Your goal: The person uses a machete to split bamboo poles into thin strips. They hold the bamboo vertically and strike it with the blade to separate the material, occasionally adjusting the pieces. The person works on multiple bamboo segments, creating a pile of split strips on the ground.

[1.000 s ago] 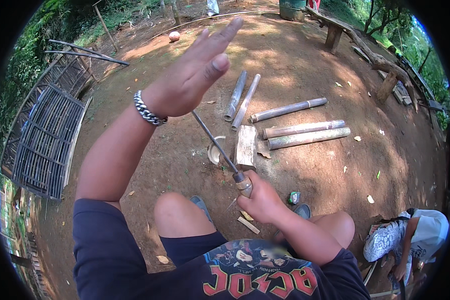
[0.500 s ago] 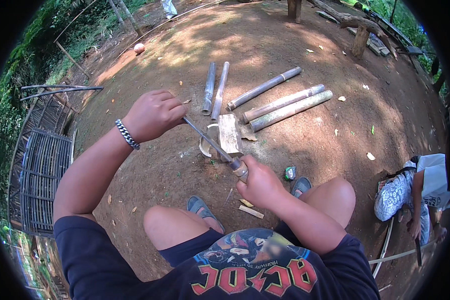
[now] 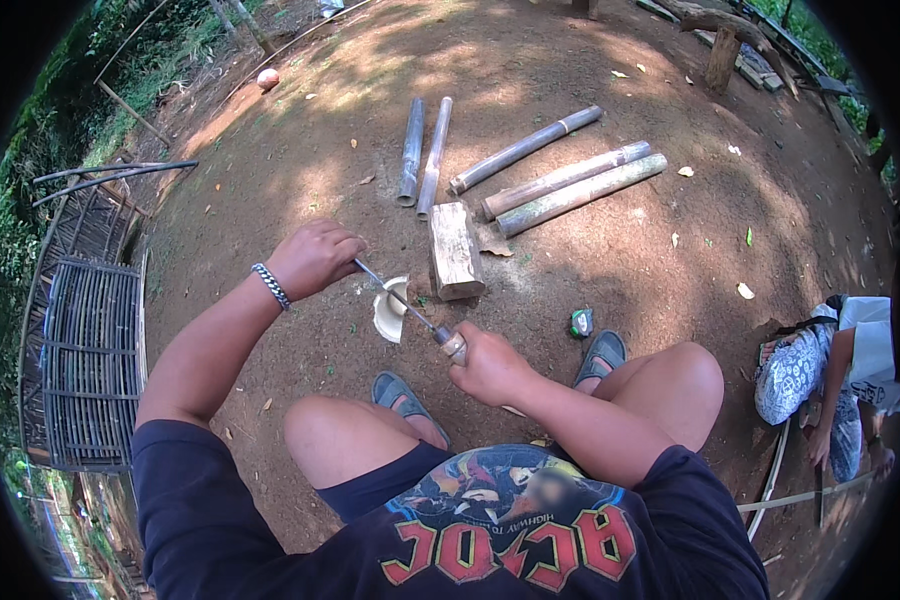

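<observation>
**Blade gripped at both ends above a bamboo piece**

A long knife (image 3: 402,300) is grasped by its handle in the right hand (image 3: 492,365), fingers clenched; its tip end is enclosed by the left hand (image 3: 313,258) at ten o'clock. A pale bamboo piece (image 3: 390,310) lies beneath the blade, a wooden block (image 3: 454,251) at two o'clock.

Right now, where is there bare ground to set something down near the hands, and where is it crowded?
Bare dirt lies left of the left hand, toward the slatted bamboo frame, and right of the wooden block, below the bamboo poles. It is crowded between the hands, where the right hand holds the knife across the pale bamboo piece, above the sandals.
</observation>
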A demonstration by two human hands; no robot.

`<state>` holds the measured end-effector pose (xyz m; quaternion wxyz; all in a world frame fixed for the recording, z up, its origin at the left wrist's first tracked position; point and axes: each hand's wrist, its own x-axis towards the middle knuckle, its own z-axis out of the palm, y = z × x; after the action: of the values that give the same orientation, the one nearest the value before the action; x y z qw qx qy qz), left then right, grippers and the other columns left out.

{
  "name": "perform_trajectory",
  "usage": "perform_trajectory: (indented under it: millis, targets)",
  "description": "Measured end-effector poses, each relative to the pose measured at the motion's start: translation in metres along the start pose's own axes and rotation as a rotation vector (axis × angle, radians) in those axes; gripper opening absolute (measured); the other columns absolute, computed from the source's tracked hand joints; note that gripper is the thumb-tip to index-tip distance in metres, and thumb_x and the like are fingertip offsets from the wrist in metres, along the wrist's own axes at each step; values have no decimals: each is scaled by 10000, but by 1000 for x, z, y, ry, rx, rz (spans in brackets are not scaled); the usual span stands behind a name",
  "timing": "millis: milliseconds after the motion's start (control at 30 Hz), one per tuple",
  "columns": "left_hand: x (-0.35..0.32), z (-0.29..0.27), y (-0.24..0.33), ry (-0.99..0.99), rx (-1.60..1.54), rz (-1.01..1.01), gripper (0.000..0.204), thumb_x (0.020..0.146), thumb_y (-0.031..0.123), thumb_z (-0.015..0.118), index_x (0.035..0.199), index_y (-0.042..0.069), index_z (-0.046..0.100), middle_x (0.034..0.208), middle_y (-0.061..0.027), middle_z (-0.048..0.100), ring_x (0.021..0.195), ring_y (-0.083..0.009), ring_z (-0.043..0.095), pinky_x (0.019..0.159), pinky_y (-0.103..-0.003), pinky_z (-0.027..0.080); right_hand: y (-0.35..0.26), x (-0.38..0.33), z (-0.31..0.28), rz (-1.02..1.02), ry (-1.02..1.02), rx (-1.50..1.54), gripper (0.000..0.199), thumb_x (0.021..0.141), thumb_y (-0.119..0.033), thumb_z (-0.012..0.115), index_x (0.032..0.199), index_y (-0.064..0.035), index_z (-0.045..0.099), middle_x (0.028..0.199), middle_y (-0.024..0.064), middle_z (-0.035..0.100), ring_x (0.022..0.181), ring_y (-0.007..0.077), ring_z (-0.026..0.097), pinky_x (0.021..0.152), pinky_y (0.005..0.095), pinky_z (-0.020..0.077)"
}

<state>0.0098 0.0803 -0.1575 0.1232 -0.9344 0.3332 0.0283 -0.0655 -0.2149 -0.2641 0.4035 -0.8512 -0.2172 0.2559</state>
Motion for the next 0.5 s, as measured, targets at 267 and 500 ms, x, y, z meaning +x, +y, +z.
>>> perform_trajectory:
  millis: [267,500]
  targets:
    - [19,19,-30,122,91,148,248,850,304,759,973,112,663,867,-58,696,847,-264,694,776,-404,552,33,32,-1,-85,54,60,444,780,-208,709,1167,-17,610,1000,267,692,984,444,671,878,497,526]
    - [44,18,-35,183,163,138,287,856,349,739,858,116,572,771,-47,636,782,-260,673,718,-403,546,31,41,-20,12,200,-107,502,799,-199,689,1243,17,599,1048,318,681,1037,458,661,945,500,526]
